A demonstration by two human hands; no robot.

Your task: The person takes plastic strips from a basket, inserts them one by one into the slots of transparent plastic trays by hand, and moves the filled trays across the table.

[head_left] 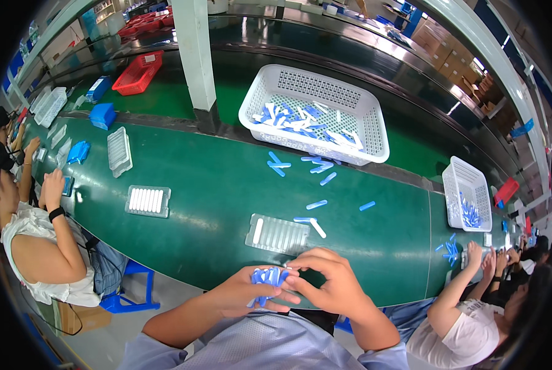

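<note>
My left hand [242, 290] is closed around a bundle of small blue-and-white plastic sticks [268, 277], held just off the table's front edge. At the bundle's right end, my right hand [325, 277] has thumb and forefinger pinched together; what lies between them is too small to make out. Just beyond my hands is a clear slotted tray [282, 235] with one white stick [258, 231] in its leftmost slot. Touching or close to the tray's far right corner are a blue stick [305, 219] and a white stick [318, 228].
A white perforated basket [374, 132] of blue and white sticks stands beyond the green table [208, 185]. Loose blue sticks [279, 164] lie before it. To the left is a filled clear tray [147, 201]. People work on both sides; a second basket [467, 194] stands right.
</note>
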